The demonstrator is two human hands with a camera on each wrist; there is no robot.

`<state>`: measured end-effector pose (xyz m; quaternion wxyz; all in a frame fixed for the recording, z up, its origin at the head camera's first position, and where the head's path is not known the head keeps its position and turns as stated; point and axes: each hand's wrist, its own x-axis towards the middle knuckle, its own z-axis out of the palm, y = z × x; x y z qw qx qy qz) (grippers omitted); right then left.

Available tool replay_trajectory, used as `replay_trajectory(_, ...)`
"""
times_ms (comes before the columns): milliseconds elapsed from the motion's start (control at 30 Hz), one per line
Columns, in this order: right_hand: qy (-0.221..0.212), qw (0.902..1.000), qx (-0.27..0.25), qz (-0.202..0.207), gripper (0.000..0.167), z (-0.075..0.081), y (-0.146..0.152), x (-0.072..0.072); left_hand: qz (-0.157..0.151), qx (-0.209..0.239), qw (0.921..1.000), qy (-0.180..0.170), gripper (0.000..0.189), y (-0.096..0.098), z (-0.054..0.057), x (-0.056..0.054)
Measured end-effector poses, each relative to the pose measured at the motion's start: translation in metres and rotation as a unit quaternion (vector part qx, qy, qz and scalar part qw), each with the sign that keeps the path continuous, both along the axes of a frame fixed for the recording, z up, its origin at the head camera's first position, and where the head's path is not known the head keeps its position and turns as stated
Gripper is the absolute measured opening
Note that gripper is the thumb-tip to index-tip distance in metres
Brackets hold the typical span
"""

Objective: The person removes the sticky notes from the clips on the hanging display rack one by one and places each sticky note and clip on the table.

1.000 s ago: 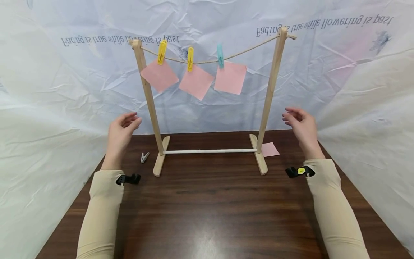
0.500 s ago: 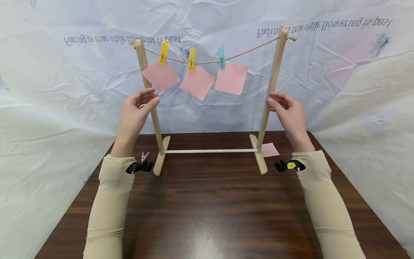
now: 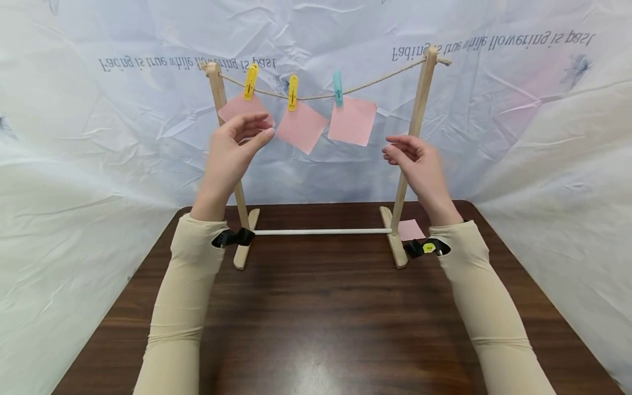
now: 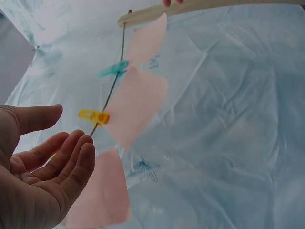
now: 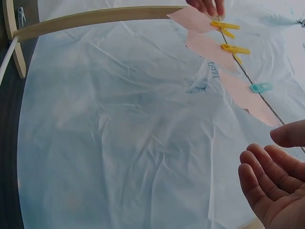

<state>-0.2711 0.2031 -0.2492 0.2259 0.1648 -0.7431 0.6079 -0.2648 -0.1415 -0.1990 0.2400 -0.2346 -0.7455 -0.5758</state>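
Three pink square papers hang from a sagging rope [image 3: 385, 81] on a wooden stand. The left paper [image 3: 232, 107] has a yellow clothespin [image 3: 250, 82], the middle paper [image 3: 302, 129] another yellow clothespin [image 3: 293, 93], the right paper [image 3: 352, 120] a teal clothespin [image 3: 338, 89]. My left hand [image 3: 234, 145], fingers loosely bent and holding nothing, overlaps the left paper's lower part in the head view. My right hand [image 3: 417, 162] is likewise relaxed, its thumb apart from the fingers, overlapping the stand's right post [image 3: 421, 104]. The left wrist view shows a gap between left thumb and fingers.
A loose pink paper [image 3: 411, 229] lies on the dark wooden table [image 3: 316, 307] by the stand's right foot [image 3: 398, 251]. A pale clothespin [image 5: 21, 16] shows near the left foot in the right wrist view. White printed sheeting [image 3: 316, 170] surrounds the table.
Both hands have risen and moved inward from either side of the stand, the left up to the left paper, the right across the right post. Papers and clothespins hang as before.
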Motion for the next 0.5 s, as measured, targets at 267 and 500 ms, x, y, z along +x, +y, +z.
replay_trajectory(267, -0.008, 0.9997, 0.019, 0.011, 0.036, 0.004, -0.012, -0.006, -0.036, 0.002, 0.9993, 0.003, 0.039, 0.023, 0.019, -0.003)
replay_trajectory(500, -0.011, 0.9995, 0.021, 0.018, 0.037, 0.007, -0.020, -0.012, -0.051, -0.018, 0.9984, 0.014, 0.040, 0.038, 0.033, -0.004)
